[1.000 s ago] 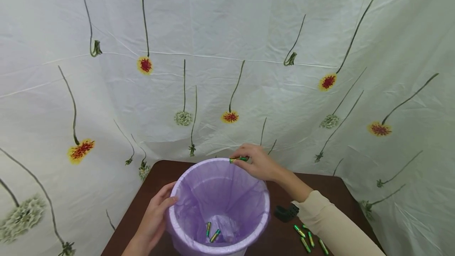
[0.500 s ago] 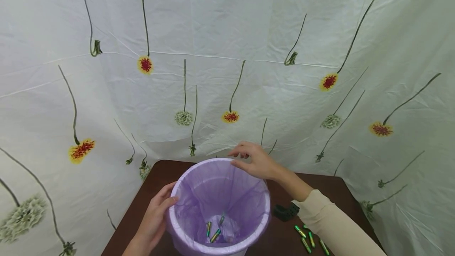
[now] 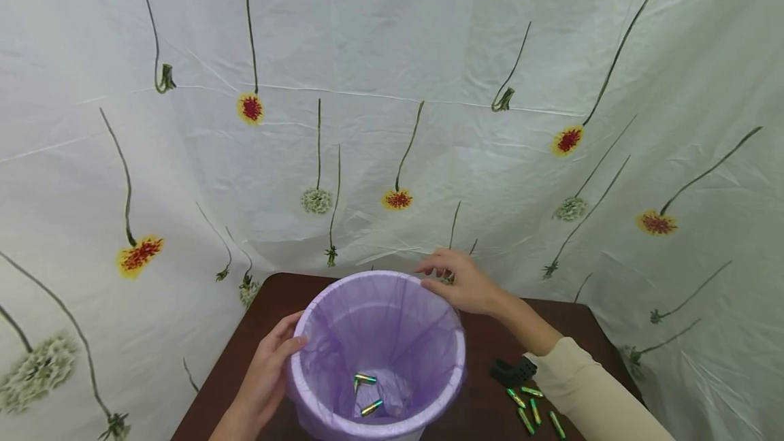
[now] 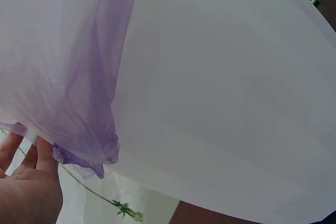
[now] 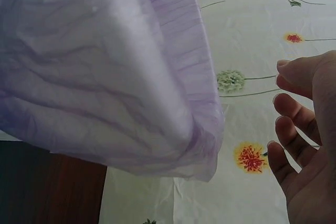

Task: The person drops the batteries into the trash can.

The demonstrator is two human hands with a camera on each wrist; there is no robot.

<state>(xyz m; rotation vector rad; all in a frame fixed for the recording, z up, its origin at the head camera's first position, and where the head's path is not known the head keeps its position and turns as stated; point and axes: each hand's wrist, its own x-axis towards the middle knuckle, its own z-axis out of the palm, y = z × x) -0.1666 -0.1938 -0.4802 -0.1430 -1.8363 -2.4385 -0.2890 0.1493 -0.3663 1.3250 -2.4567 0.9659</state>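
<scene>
A bin lined with a thin purple bag (image 3: 382,298) stands on the brown table. My left hand (image 3: 265,373) grips its left rim, thumb over the edge and fingers outside; in the left wrist view that hand (image 4: 32,192) is beside the bunched bag. Inside, at the bottom, lie three green-and-gold batteries, one (image 3: 365,378) behind another (image 3: 371,407), the third (image 3: 356,385) partly hidden. By the rear right rim is my right hand (image 3: 467,284), holding nothing. The right wrist view shows its fingers (image 5: 287,108) bent loosely and apart, beside the bag.
Right of the bin, several green batteries (image 3: 535,412) lie on the table (image 3: 474,400). A black perforated object (image 3: 513,373) is behind them, next to my right sleeve (image 3: 588,386). A pale flower-printed cloth (image 3: 367,33) hangs behind and around the table.
My right hand let go of the battery it held over the rim, then moved slightly right. Three batteries now lie in the bin instead of two, shifted in position. My left hand has stayed put.
</scene>
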